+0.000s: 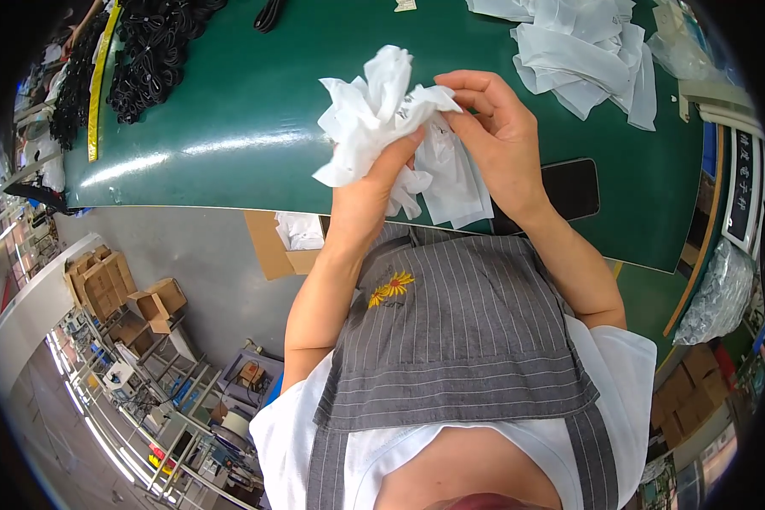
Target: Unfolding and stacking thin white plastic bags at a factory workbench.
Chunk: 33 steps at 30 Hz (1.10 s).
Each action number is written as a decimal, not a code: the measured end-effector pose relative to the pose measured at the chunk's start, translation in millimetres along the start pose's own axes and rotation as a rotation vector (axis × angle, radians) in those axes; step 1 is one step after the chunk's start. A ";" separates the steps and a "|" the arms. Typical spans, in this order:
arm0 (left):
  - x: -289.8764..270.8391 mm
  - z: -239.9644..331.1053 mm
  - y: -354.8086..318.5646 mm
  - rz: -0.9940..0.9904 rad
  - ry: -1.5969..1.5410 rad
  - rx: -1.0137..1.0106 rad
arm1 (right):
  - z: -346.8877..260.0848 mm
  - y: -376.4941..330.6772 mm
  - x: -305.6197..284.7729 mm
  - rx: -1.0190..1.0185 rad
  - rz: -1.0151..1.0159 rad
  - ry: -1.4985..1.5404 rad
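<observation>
My left hand [374, 183] grips a crumpled bunch of white fabric pieces [374, 110] from below, held above the green table [229, 102]. My right hand [493, 127] pinches the right side of the same bunch with thumb and fingers, where flat white pieces [455, 183] hang down. Both forearms rise from the lower edge over my grey striped apron [467, 331].
A pile of white fabric pieces [586, 51] lies at the table's back right. Black cords [149, 55] and a yellow tape measure [99, 81] lie at the back left. A dark phone [569, 187] rests near the front edge. A cardboard box [280, 242] stands below on the floor.
</observation>
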State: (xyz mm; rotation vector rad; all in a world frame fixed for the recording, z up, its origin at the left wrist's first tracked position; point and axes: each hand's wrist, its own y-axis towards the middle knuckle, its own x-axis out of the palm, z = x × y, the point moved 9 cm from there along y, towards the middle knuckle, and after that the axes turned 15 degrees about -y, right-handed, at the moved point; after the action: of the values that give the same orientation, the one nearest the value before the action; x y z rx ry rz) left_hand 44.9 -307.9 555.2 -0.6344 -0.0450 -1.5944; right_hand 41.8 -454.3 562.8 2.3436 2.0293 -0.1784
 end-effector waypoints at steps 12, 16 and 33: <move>-14.6 9.6 15.5 0.056 -0.159 0.006 | 7.6 -35.6 4.8 0.031 -0.264 -0.175; -24.9 26.3 18.8 0.072 -0.122 0.147 | 21.1 -43.1 -8.2 0.174 -0.236 -0.232; -35.7 3.7 27.4 0.015 -0.163 0.029 | 43.9 -74.5 -10.8 0.363 -0.393 -0.134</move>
State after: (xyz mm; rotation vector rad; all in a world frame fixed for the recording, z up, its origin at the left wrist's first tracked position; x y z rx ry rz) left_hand 71.3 -278.1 534.0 -0.7396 -0.1837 -1.5218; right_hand -36.0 -458.5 524.0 1.9908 2.5391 -0.7510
